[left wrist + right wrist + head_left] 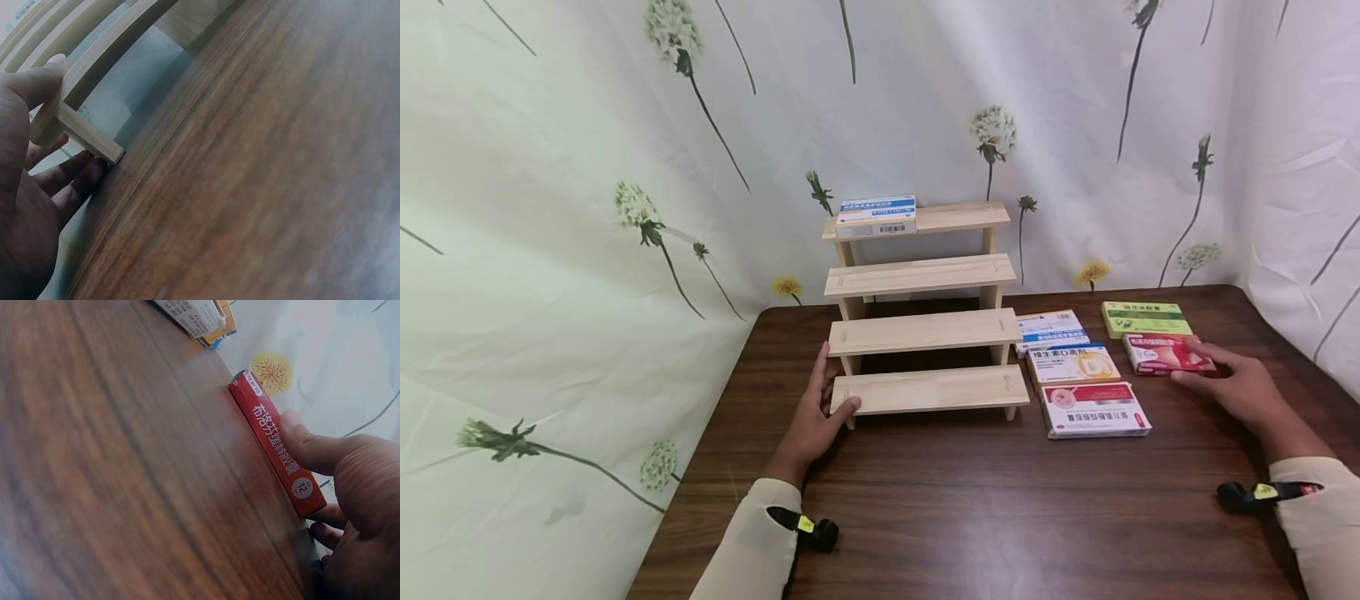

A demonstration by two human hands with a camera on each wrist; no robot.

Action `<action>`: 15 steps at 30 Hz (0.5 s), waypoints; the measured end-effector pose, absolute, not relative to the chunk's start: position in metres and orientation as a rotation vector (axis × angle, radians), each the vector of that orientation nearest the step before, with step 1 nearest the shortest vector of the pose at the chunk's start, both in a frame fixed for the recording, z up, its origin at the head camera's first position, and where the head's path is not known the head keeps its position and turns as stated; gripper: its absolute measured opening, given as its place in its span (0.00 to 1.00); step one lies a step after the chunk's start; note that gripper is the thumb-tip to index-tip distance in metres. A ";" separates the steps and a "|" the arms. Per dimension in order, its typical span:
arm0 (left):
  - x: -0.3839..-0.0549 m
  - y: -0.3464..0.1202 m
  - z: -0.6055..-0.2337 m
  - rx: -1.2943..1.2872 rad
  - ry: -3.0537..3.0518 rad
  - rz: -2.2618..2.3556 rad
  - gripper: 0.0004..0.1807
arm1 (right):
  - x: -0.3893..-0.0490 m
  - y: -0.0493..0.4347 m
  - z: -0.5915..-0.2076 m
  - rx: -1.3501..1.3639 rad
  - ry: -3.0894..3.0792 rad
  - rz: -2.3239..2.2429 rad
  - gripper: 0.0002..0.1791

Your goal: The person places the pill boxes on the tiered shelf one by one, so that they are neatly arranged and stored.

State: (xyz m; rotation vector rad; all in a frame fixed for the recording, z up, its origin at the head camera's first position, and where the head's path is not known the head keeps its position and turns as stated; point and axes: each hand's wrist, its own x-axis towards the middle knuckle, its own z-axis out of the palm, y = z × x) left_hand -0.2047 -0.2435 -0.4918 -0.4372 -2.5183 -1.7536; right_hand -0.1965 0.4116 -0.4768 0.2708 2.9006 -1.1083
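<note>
A four-step wooden display rack stands on the table. My left hand holds the left end of its lowest step, thumb on top of the board; in the left wrist view the other fingers lie beside and below that end. My right hand grips the right end of a red medicine box that lies flat on the table. In the right wrist view the thumb touches the red box's upper edge, and the other fingers are partly hidden behind its end. A blue-and-white medicine box sits on the left of the top step.
Right of the rack lie a green medicine box, a second blue-and-white box, an orange-and-white vitamin D box and a white-and-red box. A flower-printed curtain borders the brown table behind and at the sides.
</note>
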 end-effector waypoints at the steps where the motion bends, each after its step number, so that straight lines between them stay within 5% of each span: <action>1: -0.205 -0.243 -0.491 -0.436 -2.518 -1.754 0.59 | -0.197 0.412 -0.477 0.263 2.910 -1.108 0.53; 15: -0.205 -0.243 -0.491 -0.409 -2.528 -1.753 0.59 | -0.198 0.408 -0.480 0.276 2.997 -1.058 0.44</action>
